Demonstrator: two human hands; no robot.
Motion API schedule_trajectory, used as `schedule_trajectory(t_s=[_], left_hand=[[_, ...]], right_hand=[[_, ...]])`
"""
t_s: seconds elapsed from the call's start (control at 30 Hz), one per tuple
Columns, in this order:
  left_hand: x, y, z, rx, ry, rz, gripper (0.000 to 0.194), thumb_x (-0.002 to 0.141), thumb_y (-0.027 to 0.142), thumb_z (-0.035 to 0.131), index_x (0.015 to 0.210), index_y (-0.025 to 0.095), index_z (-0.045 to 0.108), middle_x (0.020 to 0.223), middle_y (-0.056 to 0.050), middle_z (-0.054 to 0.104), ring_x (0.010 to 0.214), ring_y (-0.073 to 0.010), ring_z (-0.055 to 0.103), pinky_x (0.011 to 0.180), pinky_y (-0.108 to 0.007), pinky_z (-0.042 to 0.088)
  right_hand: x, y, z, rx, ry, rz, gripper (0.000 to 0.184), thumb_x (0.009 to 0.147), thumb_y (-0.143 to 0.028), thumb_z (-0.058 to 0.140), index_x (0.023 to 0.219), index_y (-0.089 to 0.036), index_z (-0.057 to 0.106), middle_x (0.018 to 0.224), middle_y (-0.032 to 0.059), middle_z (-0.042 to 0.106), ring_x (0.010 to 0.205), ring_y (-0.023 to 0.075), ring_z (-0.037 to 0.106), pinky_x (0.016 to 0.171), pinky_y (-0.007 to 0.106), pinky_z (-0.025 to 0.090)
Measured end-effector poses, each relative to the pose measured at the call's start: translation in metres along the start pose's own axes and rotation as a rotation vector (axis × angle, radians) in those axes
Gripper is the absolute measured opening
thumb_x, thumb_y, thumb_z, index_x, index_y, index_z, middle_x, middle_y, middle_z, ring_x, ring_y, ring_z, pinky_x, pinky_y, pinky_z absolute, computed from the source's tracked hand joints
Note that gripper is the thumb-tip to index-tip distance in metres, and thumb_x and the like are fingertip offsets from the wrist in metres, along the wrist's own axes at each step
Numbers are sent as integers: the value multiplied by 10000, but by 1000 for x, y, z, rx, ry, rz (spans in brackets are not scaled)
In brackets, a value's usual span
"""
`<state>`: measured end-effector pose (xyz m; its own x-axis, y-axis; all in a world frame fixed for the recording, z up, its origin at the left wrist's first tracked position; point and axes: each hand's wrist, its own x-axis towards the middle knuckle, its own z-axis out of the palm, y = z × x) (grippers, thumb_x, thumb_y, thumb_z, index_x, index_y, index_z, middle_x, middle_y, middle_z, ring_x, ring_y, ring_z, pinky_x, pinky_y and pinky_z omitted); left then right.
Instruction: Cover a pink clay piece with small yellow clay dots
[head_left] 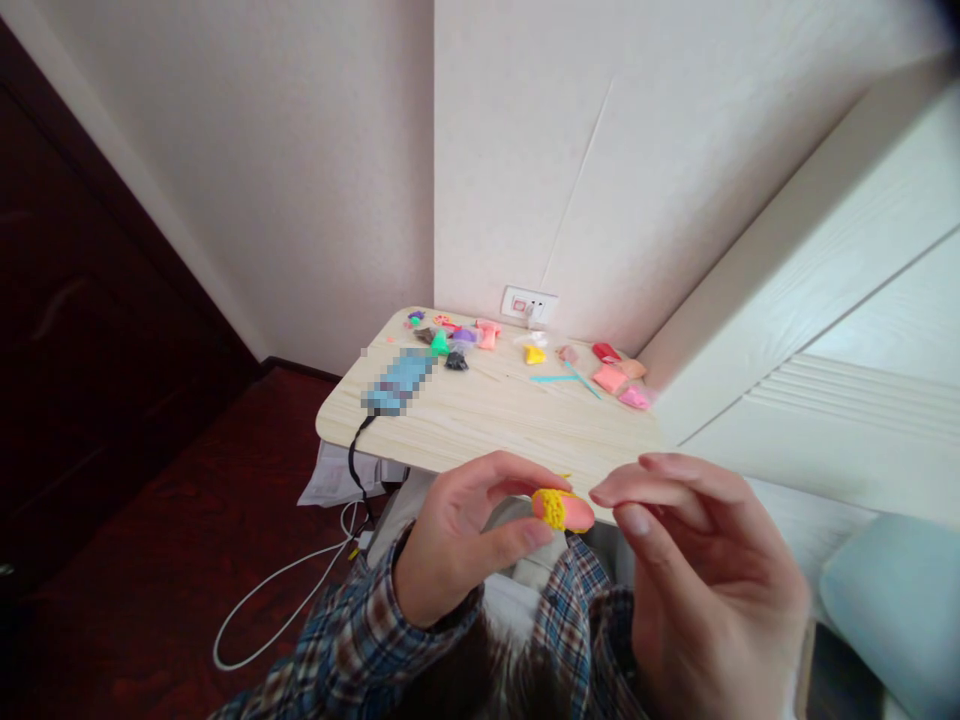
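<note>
Between the thumb and fingers of my left hand [469, 540] is a small pink clay piece [576, 513] with a bumpy yellow clay covering on its left end. More yellow shows along its lower edge. My right hand [712, 560] hovers just right of the piece, apart from it. Its thumb and fingertips come together in a pinch; whatever they hold, if anything, is too small to make out. Both hands are over the near edge of the wooden table [480, 430].
Along the table's back lie several packets of coloured clay, among them a yellow packet [535, 355], a black packet [457, 361] and a pink packet [634, 398]. Light blue strips [555, 379] lie near them. A pixelated blue device [401, 380] with a black cable is at left. A wall socket [529, 303] is behind.
</note>
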<state>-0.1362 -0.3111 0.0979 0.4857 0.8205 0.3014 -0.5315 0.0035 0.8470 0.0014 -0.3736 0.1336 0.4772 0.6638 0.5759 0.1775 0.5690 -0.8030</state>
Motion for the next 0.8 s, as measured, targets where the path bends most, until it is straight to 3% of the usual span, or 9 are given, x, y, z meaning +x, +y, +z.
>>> schedule_trajectory(t_s=[0.17,0.4,0.6,0.8], left_hand=[[-1,1,5,56,88,43,312,823,417,885,1015,183,808,974,-73,823,941,-211,755,919,-338,588],[1,15,11,105,171,12,364,722,455,958,891,181,788,911,-61,804,923,-206,746,901,-325,579],[1,13,11,89,164,39,316,706,390,979,885,206,794,906,-26,808,913,-167,744,877,-275,567],[0,14,11,98,153,20,334,709,399,974,885,193,777,917,-40,807,923,-191,747,890,-314,571]], right_hand=[[-13,2,14,-190,128,-259,524,814,50,793,1245,-248,784,959,-39,873,831,156,831,823,281,635],[-16,13,19,-298,142,-466,605,838,43,780,1359,-259,719,1027,-35,874,910,189,835,816,343,645],[-20,16,8,-362,8,-425,730,817,89,767,1446,-258,640,1040,-7,876,945,244,834,814,435,671],[-20,17,1,-449,-60,-422,751,848,45,757,1488,-321,611,1063,-9,874,958,214,824,806,385,694]])
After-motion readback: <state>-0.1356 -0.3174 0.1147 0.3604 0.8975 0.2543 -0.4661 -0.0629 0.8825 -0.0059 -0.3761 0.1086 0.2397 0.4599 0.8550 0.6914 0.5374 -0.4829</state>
